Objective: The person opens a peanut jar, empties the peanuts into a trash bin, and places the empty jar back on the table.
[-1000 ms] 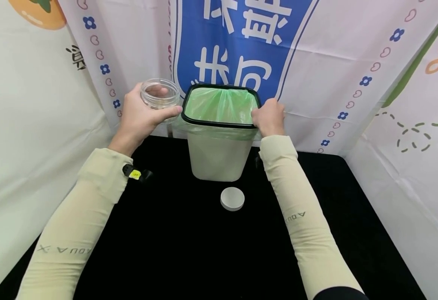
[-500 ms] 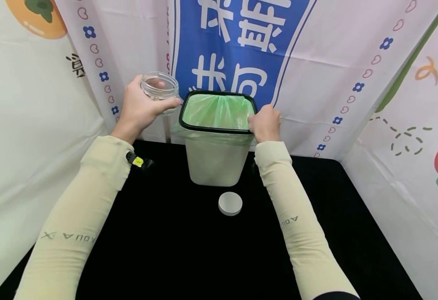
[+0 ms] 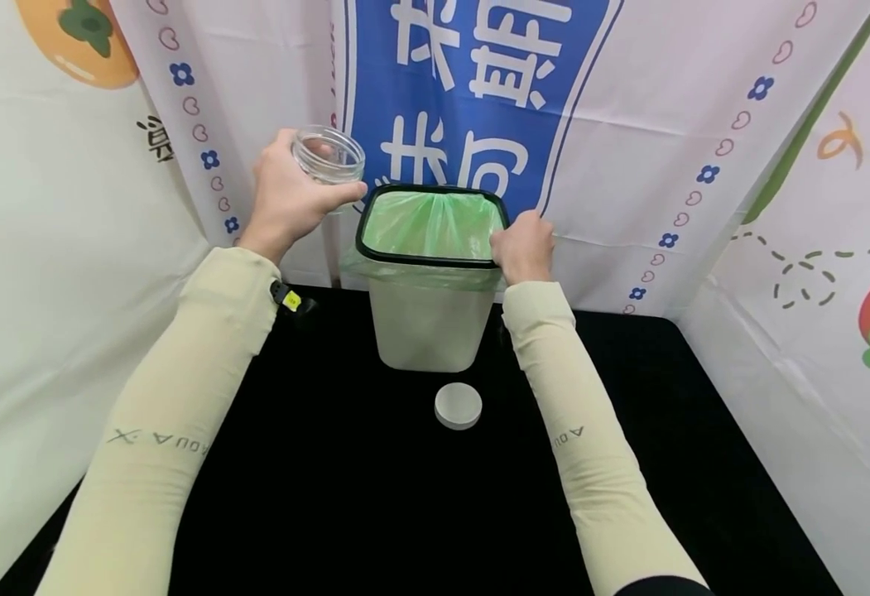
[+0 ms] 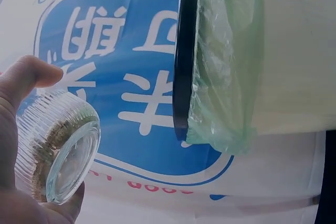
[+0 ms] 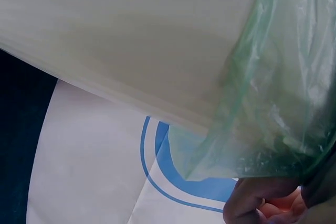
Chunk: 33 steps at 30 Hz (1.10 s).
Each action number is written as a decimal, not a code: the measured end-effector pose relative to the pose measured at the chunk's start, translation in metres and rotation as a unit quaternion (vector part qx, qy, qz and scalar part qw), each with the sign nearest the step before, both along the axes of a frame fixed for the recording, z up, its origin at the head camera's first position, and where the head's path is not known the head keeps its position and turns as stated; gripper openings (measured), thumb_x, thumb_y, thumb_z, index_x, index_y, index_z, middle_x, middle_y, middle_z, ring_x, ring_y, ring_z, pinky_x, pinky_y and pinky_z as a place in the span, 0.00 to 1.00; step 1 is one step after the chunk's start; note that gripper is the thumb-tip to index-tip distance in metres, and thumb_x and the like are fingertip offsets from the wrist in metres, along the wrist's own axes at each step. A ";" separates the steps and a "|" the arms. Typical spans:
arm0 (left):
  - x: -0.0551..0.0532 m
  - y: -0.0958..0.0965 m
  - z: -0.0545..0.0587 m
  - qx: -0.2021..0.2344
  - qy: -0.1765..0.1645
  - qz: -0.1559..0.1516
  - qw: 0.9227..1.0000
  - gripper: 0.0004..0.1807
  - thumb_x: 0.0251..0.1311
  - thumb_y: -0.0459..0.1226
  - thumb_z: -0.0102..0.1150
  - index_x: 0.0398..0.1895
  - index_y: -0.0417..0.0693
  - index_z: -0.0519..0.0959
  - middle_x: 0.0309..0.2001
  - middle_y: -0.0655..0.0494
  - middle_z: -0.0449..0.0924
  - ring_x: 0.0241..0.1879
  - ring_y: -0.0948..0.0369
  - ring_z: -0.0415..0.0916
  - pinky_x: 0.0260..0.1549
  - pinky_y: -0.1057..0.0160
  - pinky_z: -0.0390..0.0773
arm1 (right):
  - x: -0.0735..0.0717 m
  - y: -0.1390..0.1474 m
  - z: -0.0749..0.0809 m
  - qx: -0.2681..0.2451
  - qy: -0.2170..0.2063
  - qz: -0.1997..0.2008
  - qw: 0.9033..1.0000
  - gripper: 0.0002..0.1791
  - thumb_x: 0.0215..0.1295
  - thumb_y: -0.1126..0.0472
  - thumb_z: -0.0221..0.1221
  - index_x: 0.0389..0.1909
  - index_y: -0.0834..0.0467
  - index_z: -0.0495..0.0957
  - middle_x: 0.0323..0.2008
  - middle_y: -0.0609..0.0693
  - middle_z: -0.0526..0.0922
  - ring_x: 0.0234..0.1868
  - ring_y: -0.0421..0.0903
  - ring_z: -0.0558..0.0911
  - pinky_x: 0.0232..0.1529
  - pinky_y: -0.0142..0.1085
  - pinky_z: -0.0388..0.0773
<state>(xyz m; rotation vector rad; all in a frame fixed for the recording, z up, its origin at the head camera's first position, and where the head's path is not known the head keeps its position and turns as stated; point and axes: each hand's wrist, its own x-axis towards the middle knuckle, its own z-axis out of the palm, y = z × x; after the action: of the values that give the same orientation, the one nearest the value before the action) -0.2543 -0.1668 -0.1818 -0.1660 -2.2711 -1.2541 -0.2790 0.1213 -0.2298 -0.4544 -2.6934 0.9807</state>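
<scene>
My left hand (image 3: 285, 194) grips a clear glass jar (image 3: 334, 172) around its side, up at the left of the trash bin (image 3: 430, 327). The jar's top has no lid on, and the left wrist view shows its ribbed wall and some brownish matter near the base of the jar (image 4: 58, 145). A green bag (image 3: 435, 228) lines the bin and folds down outside its black rim (image 3: 427, 260). With curled fingers my right hand (image 3: 526, 247) holds the bin's right rim; in the right wrist view those fingers (image 5: 257, 198) show just beyond the overhanging bag.
On the black tabletop (image 3: 375, 480), in front of the bin, lies a round white lid (image 3: 459, 406). A printed cloth (image 3: 613, 165) with a blue panel hangs close behind the bin. White cloth walls (image 3: 55, 273) stand at both sides.
My left hand has raised the jar relative to the bin and brought it slightly to the right. My right hand keeps its hold on the rim. The head view has shifted a little.
</scene>
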 end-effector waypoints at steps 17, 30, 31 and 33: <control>-0.016 0.003 -0.001 -0.046 0.026 0.031 0.998 0.45 0.44 0.45 0.80 0.68 0.43 0.71 0.62 0.47 0.82 0.61 0.55 0.79 0.65 0.61 0.80 | 0.002 -0.001 -0.002 0.007 0.016 -0.010 1.000 0.21 0.72 0.58 0.58 0.60 0.66 0.79 0.58 0.66 0.83 0.58 0.61 0.84 0.58 0.51 0.84; -0.029 -0.007 -0.001 -0.065 0.023 0.052 0.996 0.47 0.45 0.42 0.79 0.70 0.42 0.69 0.67 0.45 0.77 0.67 0.54 0.74 0.70 0.60 0.75 | -0.001 -0.002 -0.002 0.013 0.016 -0.013 1.000 0.19 0.73 0.59 0.57 0.58 0.66 0.80 0.57 0.65 0.84 0.56 0.59 0.84 0.55 0.49 0.85; -0.029 -0.008 -0.001 -0.067 0.022 0.052 0.996 0.47 0.45 0.42 0.79 0.71 0.42 0.69 0.67 0.45 0.77 0.68 0.53 0.74 0.71 0.59 0.74 | -0.001 -0.002 -0.002 0.015 0.018 -0.014 1.000 0.19 0.72 0.59 0.57 0.58 0.66 0.80 0.57 0.65 0.84 0.56 0.60 0.85 0.55 0.50 0.85; -0.029 -0.008 -0.002 -0.071 0.023 0.052 0.996 0.47 0.45 0.42 0.80 0.70 0.41 0.68 0.67 0.44 0.77 0.68 0.52 0.73 0.71 0.58 0.74 | -0.001 -0.002 -0.003 0.018 0.020 -0.015 1.000 0.19 0.72 0.59 0.57 0.57 0.66 0.80 0.57 0.65 0.84 0.56 0.60 0.85 0.55 0.50 0.85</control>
<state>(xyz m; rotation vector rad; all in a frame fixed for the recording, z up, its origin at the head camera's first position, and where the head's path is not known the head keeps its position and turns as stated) -0.2837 -0.1752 -0.1842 -0.1245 -2.2985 -1.0269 -0.2801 0.1195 -0.2328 -0.4629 -2.6562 0.9228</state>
